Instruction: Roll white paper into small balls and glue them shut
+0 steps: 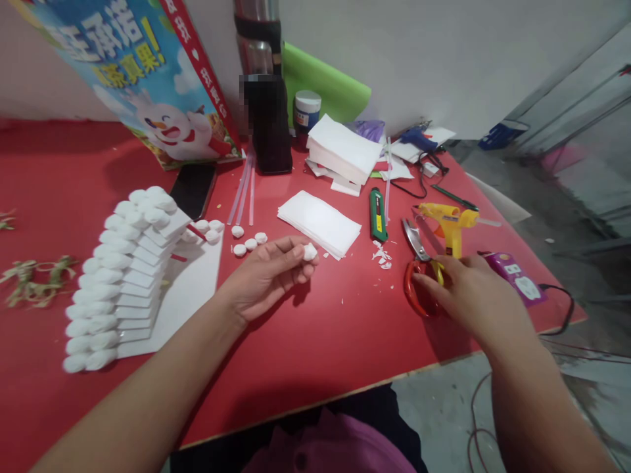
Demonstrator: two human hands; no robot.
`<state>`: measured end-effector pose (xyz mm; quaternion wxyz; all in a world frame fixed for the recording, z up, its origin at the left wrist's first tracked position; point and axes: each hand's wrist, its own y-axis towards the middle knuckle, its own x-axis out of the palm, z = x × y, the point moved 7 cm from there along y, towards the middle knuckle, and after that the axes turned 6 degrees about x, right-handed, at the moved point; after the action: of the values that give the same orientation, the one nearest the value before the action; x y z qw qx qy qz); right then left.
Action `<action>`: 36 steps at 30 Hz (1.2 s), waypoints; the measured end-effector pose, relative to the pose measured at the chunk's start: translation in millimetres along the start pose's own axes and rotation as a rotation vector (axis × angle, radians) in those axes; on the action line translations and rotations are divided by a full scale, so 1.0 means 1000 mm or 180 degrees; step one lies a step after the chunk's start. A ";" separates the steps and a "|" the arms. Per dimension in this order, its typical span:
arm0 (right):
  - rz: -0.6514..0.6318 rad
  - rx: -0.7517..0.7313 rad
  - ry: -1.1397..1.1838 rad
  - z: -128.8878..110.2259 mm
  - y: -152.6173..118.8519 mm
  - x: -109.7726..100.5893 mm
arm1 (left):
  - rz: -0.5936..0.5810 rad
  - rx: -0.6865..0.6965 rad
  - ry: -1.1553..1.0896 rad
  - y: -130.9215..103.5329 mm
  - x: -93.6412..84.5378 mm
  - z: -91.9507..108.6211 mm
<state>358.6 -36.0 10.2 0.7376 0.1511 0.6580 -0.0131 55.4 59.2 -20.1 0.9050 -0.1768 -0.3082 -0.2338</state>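
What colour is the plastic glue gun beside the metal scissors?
The plastic glue gun is yellow, in the head view.

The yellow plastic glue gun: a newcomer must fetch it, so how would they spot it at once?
On the red table, go right to the person's bare right hand. Just beyond that hand, beside metal scissors with a red handle, is the yellow plastic glue gun. Its yellow pistol shape, with a pale stick at the back, sets it apart.

Just one pair of scissors (418, 246), one green cutter (378, 213), one yellow glue gun (454, 228) — but four white puffs (251, 244) straight on the red table (340, 335), plus a fifth in the left hand (273, 266).
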 end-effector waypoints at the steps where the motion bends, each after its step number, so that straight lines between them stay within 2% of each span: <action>1: 0.0110 -0.0116 0.0005 -0.005 0.003 -0.009 | -0.0007 -0.0005 0.0019 0.000 0.000 0.000; 4: 0.0332 -0.0295 0.0436 -0.037 0.013 -0.042 | 0.0037 0.0054 0.0023 0.000 -0.001 0.002; 6: 0.0308 -0.0613 0.1216 -0.079 0.018 -0.064 | 0.0129 0.0130 0.0049 0.000 -0.003 0.003; 8: 0.0098 -0.0988 0.1829 -0.126 0.023 -0.076 | 0.0288 0.0218 0.0110 0.001 -0.007 0.003; 11: -0.0360 -0.1268 0.2084 -0.182 0.030 -0.067 | 0.0522 0.0348 0.0235 0.003 -0.013 0.004; 13: -0.0545 -0.1302 0.2267 -0.200 0.035 -0.053 | 0.0662 0.0412 0.0423 0.003 -0.017 0.004; 15: -0.0606 -0.1229 0.2611 -0.203 0.039 -0.038 | 0.0755 0.0480 0.0722 0.002 -0.020 0.005; 18: -0.0817 -0.0870 0.3404 -0.190 0.046 -0.018 | 0.0752 0.0540 0.0948 0.002 -0.022 0.006; 22: -0.1725 -0.0359 0.4310 -0.182 0.051 0.007 | 0.0784 0.0460 0.0883 0.002 -0.025 0.003; 25: -0.2185 -0.0217 0.4722 -0.185 0.052 0.013 | 0.0760 0.0296 0.0881 0.003 -0.026 0.000; 31: -0.2544 0.0239 0.5213 -0.187 0.050 0.023 | 0.0833 0.0270 0.0782 0.002 -0.026 0.000; 36: -0.2499 0.0306 0.5247 -0.186 0.050 0.022 | 0.0896 0.0342 0.0939 0.000 -0.024 0.002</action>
<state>192.6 60.5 -17.8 -0.0304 -0.0914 0.9792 -0.1783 38.1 67.7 -34.1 0.9722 -0.1335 -0.1567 -0.1117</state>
